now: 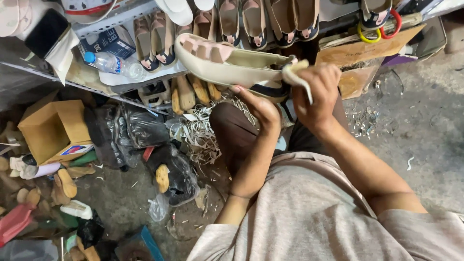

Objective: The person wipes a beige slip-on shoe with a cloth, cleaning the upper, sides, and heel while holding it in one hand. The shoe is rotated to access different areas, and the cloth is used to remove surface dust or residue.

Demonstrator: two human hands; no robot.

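Head view showed the left hand [258, 108] propping the beige shoe [232, 65] steady from below while the right hand [316, 94], grip pinching a pale strip [296, 75], worked its heel.

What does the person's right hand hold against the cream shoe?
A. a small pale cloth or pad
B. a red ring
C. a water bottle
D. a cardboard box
A: the right hand pinches a small pale cloth or pad at the end of the cream shoe, which the left hand supports from below.
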